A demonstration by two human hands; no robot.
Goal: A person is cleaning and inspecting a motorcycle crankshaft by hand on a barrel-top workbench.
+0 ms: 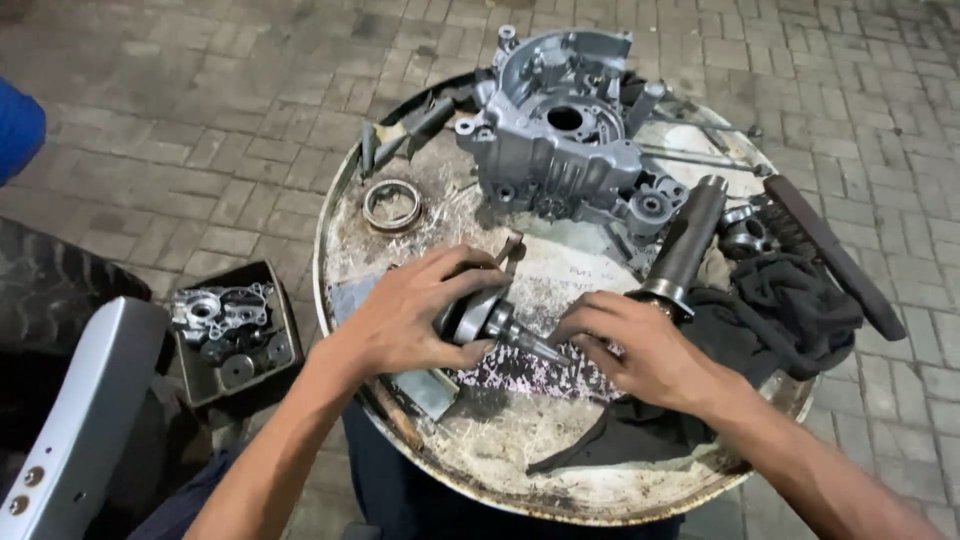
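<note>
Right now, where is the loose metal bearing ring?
In the head view, the bearing ring lies on the drum top's left part, left of the grey engine crankcase and above the left hand.

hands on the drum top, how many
2: the left hand grips the crankshaft at its round end; the right hand holds its shaft tip. No others visible.

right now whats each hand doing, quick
Left hand: closed around the flywheel end of the crankshaft.
Right hand: fingertips pinching the crankshaft's shaft end, partly closed.
</note>
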